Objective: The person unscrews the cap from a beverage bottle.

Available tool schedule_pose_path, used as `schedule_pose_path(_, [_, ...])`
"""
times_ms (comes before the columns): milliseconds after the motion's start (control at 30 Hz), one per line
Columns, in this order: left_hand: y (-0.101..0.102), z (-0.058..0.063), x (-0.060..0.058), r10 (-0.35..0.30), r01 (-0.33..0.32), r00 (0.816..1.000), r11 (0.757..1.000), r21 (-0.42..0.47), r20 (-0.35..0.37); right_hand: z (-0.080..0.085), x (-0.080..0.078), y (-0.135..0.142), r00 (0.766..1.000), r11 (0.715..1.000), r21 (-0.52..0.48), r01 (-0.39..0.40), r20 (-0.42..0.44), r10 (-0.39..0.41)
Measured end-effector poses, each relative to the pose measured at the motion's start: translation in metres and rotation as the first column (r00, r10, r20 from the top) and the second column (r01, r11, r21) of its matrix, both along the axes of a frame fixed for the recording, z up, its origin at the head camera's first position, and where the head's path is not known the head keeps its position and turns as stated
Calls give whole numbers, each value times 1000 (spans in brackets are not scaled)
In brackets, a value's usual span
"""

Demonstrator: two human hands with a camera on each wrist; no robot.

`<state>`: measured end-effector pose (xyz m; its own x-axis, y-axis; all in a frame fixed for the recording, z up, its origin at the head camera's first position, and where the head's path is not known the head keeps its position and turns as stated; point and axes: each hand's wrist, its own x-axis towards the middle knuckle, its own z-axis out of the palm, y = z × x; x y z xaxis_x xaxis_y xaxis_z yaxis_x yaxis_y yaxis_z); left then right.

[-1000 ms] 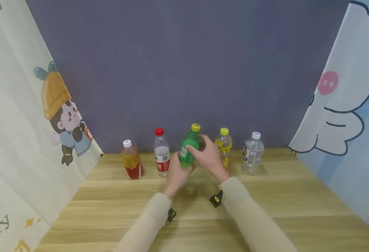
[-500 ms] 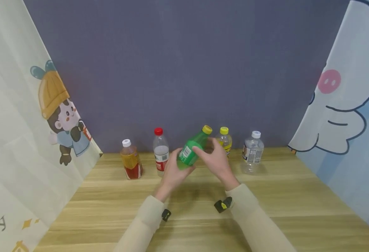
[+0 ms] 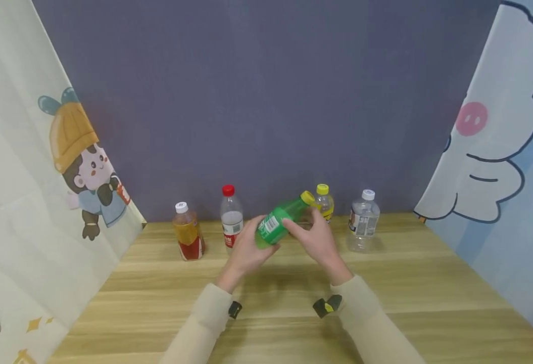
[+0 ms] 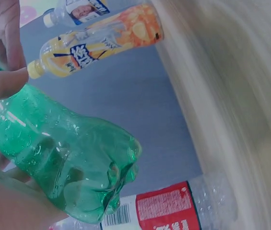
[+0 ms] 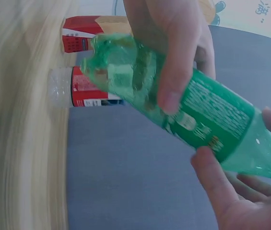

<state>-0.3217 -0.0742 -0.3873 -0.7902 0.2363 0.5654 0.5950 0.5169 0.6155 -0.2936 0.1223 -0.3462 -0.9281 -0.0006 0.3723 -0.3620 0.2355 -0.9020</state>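
Note:
A green plastic bottle (image 3: pixel 279 222) with a yellow cap (image 3: pixel 307 197) is held up above the table, tilted with its cap toward the upper right. My left hand (image 3: pixel 250 248) grips it round the lower part, thumb across the label in the right wrist view. Near the shoulder and neck, my right hand (image 3: pixel 317 238) holds the same bottle, its thumb against the label (image 5: pixel 214 117). The ridged base (image 4: pixel 118 177) looks see-through in the left wrist view. Behind the right hand, a yellow-capped bottle (image 3: pixel 324 202) is partly hidden.
Along the back of the wooden table (image 3: pixel 166 303) stand a white-capped amber bottle (image 3: pixel 188 235), a red-capped clear bottle (image 3: pixel 232 217) and a white-capped clear bottle (image 3: pixel 364 222). A dark grey backdrop (image 3: pixel 266 101) rises behind them, with printed curtains at both sides.
The green bottle has tipped from nearly upright toward the right, its cap swinging right and down. Both hands still hold it; the right hand has shifted right and slightly lower.

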Motion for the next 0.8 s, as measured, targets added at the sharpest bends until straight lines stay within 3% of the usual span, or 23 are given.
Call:
schedule_pose_path(200, [-5, 2, 1, 25, -28, 999, 998, -63, -39, 0, -1, 9, 997, 997, 3, -76, 12, 76])
schedule_pose_path(333, [-9, 2, 1, 48, -50, 998, 996, -80, -26, 6, 0, 20, 995, 996, -1, -94, 29, 94])
schedule_pose_path(533, [-12, 3, 2, 68, -69, 998, 988, -140, -9, 15, 2, 38, 1000, 1000, 9, -20, 9, 20])
schedule_pose_path(700, [-12, 4, 1, 71, -72, 997, 978, -194, -11, 17, 1, 43, 998, 993, 99, 67, -4, -67])
schedule_pose_path(800, [-11, 2, -1, 60, -60, 998, 972, -226, -8, 15, 1, 43, 990, 972, 185, 143, -6, -144])
